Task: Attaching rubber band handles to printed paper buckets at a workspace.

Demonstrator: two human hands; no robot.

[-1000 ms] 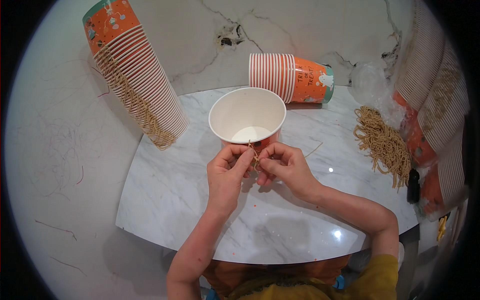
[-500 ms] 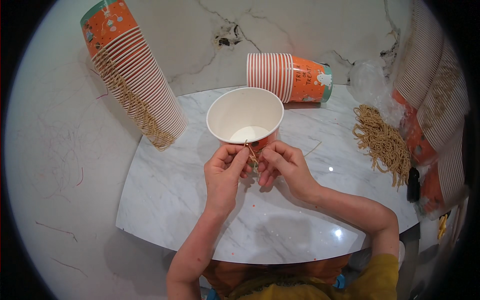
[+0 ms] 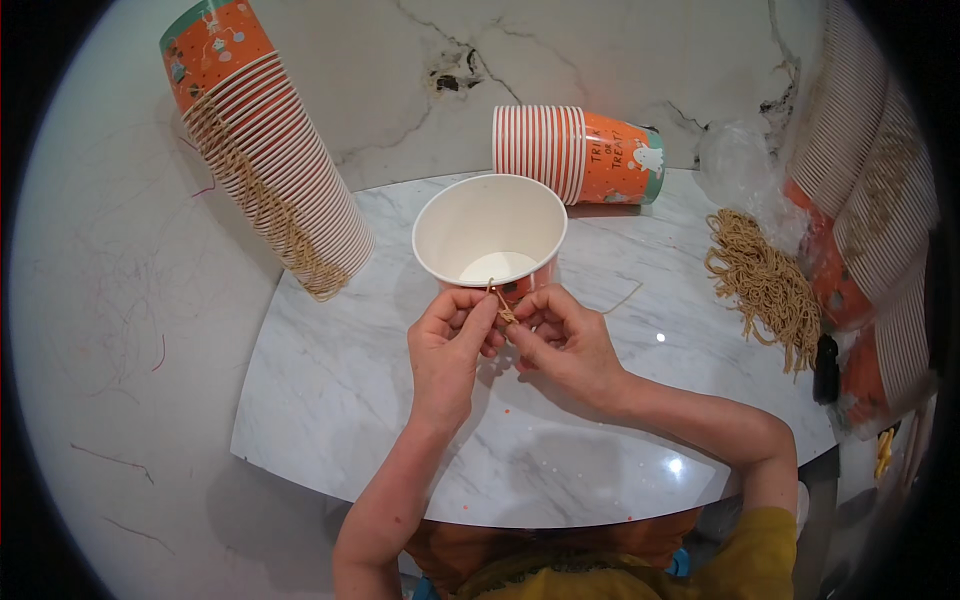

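Tan cord (image 3: 507, 314) in the pinched grip of left hand (image 3: 442, 350) and right hand (image 3: 575, 352), dark lettering (image 3: 597, 151) on orange cup stack (image 3: 575, 185).

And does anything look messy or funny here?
Yes, a little: thin dark reddish threads lie scattered on the pale surface left of the white marbled table, like stray scraps. A tiny orange speck sits on the tabletop, and the loose heap of tan string looks jumbled. I see no spill.
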